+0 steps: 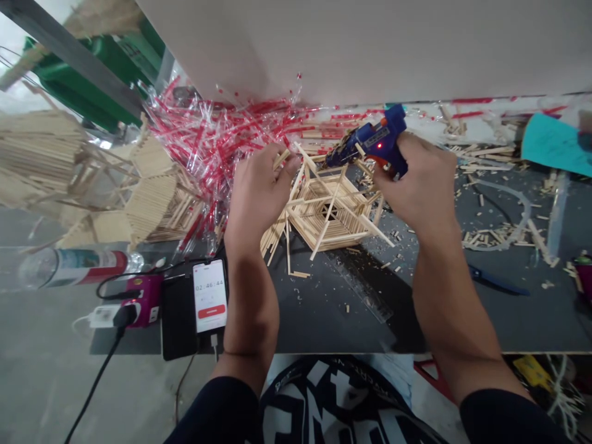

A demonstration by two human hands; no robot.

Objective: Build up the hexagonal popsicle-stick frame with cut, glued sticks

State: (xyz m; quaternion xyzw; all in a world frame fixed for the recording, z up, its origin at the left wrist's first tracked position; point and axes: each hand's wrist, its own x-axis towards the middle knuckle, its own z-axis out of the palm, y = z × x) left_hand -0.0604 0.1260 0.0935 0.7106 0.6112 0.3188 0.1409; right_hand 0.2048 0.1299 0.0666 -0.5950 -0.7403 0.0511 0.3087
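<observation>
My right hand is closed round a blue glue gun with a small red light on its side. The gun's nozzle points left, over the far edge of a six-sided frame of thin wooden sticks on the dark tabletop. My left hand is closed in a pinch on a short wooden stick, held at the frame's upper left corner. Several sticks jut out past the frame's sides. Loose sticks lie partly behind my left wrist.
Red and clear plastic wrappers are heaped at the back left. Finished stick structures stand left. A phone, a purple power adapter and a bottle lie front left. A clear ruler and blue cutters lie on the table.
</observation>
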